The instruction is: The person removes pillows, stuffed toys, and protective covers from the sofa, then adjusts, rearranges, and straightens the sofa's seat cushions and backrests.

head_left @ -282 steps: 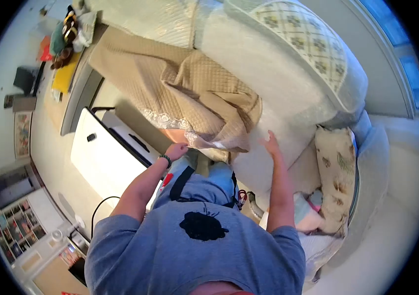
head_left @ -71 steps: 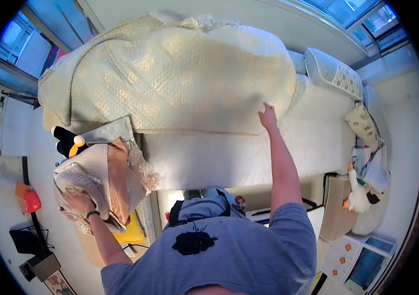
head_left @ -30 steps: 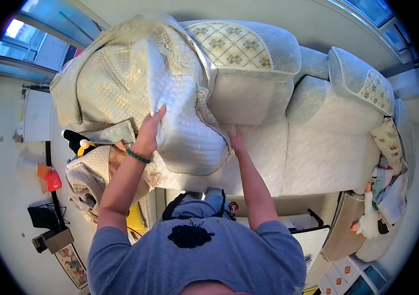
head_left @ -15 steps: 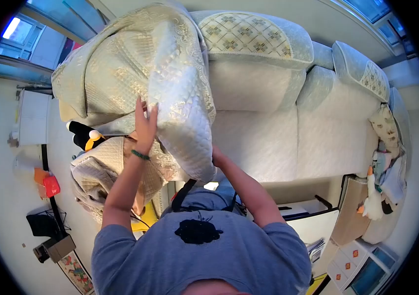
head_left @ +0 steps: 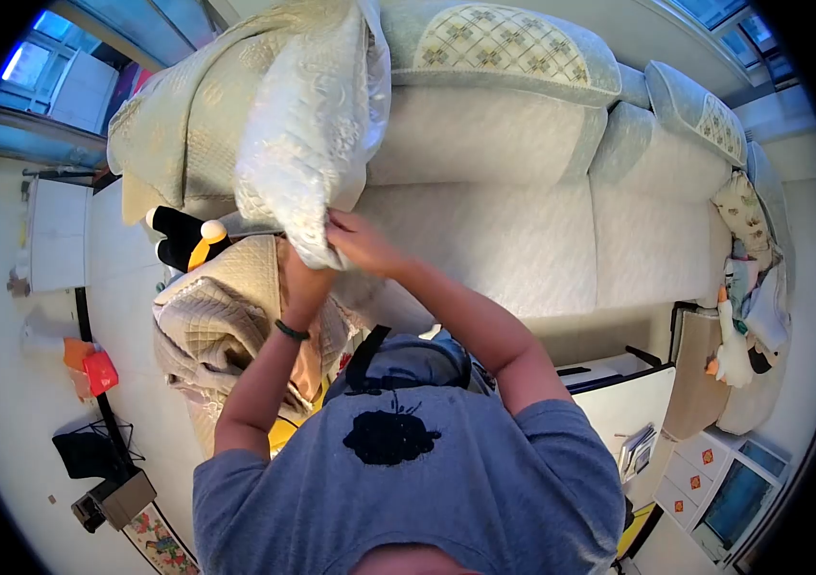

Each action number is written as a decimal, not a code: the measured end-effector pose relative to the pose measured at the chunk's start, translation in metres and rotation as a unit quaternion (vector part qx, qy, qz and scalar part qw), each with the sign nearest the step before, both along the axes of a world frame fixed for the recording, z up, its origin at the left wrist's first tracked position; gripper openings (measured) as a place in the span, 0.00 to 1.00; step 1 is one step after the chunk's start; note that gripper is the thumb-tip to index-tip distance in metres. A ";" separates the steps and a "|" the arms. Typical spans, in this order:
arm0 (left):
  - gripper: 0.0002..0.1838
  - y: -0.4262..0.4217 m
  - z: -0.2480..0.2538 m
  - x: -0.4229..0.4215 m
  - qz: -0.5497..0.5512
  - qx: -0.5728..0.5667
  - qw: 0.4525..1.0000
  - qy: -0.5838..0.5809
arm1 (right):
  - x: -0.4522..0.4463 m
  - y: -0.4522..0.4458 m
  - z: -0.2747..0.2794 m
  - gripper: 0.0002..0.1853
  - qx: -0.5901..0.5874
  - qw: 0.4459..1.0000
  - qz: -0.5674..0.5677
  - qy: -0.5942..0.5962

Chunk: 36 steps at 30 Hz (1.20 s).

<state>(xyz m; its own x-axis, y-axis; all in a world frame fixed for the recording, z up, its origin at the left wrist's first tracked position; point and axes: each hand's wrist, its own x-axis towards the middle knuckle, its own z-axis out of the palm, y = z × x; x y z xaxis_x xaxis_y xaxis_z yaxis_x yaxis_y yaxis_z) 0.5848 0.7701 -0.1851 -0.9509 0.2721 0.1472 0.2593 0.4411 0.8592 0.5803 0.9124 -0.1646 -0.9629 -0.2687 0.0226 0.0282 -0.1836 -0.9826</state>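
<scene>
A cream quilted sofa cover (head_left: 307, 125) with a lace-like pattern drapes over the left end of the pale sofa (head_left: 484, 240), its lighter underside partly turned up. My right hand (head_left: 367, 245) pinches the lower end of this cover. Just below and left of it, my left hand (head_left: 303, 280) grips the same bunched end from underneath, its fingers mostly hidden by cloth. A beige quilted cloth (head_left: 216, 311) lies crumpled beside my left forearm. Next to it sits a black-and-white plush toy (head_left: 183, 240) with a yellow band.
A patterned backrest cloth (head_left: 504, 43) covers the sofa back. At the right end lie cushions (head_left: 743, 220) and a white plush goose (head_left: 732, 350). A white table (head_left: 633, 407) stands close on my right. Red and orange bags (head_left: 96, 372) are at the far left.
My right hand has risen from the sofa's front edge to the cover. My left hand has come down beside it. The cover's near end is gathered up and lifted off the seat's front.
</scene>
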 end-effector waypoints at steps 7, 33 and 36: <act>0.18 -0.048 0.077 -0.081 0.094 0.043 0.988 0.113 | -0.014 -0.012 0.055 0.22 0.168 0.936 -0.168 0.259; 0.49 -0.364 -0.114 -0.197 0.099 -0.313 0.915 -0.237 | 0.311 0.211 -0.280 0.19 0.348 0.777 -0.348 -0.392; 0.42 -0.282 -0.091 -0.172 0.251 -0.490 0.816 -0.177 | 0.277 0.198 -0.270 0.19 0.387 0.810 -0.281 -0.339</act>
